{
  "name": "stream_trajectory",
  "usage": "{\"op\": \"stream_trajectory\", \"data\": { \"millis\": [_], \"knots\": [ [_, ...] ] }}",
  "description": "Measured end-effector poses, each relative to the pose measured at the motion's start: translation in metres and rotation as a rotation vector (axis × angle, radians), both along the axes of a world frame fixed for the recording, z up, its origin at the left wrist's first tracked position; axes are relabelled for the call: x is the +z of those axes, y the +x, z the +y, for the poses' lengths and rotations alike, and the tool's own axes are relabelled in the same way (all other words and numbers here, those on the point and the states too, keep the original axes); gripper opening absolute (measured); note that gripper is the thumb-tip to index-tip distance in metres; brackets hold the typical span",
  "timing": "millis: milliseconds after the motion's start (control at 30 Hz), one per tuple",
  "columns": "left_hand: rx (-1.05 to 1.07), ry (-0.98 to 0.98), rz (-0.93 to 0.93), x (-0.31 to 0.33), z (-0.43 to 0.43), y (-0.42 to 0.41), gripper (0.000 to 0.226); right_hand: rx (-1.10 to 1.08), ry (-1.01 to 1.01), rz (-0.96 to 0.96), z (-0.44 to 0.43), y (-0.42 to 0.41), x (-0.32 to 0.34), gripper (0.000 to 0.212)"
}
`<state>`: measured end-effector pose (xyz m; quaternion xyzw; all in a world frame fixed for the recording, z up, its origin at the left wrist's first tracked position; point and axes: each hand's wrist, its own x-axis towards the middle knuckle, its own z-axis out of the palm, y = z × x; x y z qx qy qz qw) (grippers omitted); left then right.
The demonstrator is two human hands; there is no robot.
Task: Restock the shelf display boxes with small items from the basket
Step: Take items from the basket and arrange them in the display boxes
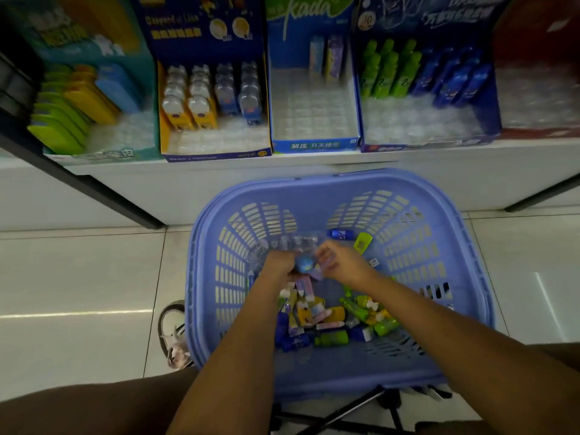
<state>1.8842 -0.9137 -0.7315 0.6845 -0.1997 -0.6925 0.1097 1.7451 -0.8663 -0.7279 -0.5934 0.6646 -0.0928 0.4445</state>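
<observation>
Head view, inside lilac slotted plastic basket (376,183): left hand (277,266) curled round small blue round-topped item (303,265), right hand (340,262) beside it, grip unclear; hold firmly before lifting to far cardboard display boxes (314,144)

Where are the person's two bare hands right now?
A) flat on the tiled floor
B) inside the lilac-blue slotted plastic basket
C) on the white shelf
B: the left hand and right hand both reach among small colourful items in the lilac-blue slotted plastic basket.

The middle display box (314,145) is mostly free; two items (326,58) stand rearward.
</observation>
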Motion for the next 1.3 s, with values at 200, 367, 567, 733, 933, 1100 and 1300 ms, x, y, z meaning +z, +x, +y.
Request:
{"op": "stream_trajectory", "data": {
  "millis": [200,367,567,733,933,1100,1300],
  "knots": [
    [-0.021,-0.041,0.032,0.011,-0.003,0.014,0.021,0.491,0.435,0.429,0.029,-0.002,-0.025,0.029],
    [-0.152,-0.139,-0.048,0.021,-0.012,0.017,0.006,0.563,0.464,0.437,0.034,0.007,-0.029,0.027],
    [-0.193,-0.204,0.110,0.059,-0.022,0.025,0.028,0.582,0.435,0.491,0.031,0.011,-0.020,0.023],
    [-0.306,-0.263,0.117,0.089,-0.032,0.034,0.027,0.604,0.471,0.525,0.033,0.013,-0.019,0.030],
    [-0.305,-0.391,0.084,0.114,-0.040,0.050,0.022,0.617,0.413,0.534,0.038,0.010,-0.015,0.036],
    [-0.294,-0.491,0.165,0.133,-0.044,0.064,0.011,0.543,0.425,0.487,0.039,0.006,-0.011,0.016],
    [-0.249,-0.572,0.163,0.151,-0.053,0.088,0.012,0.350,0.355,0.289,-0.008,0.001,0.042,0.019]
  ]
}}
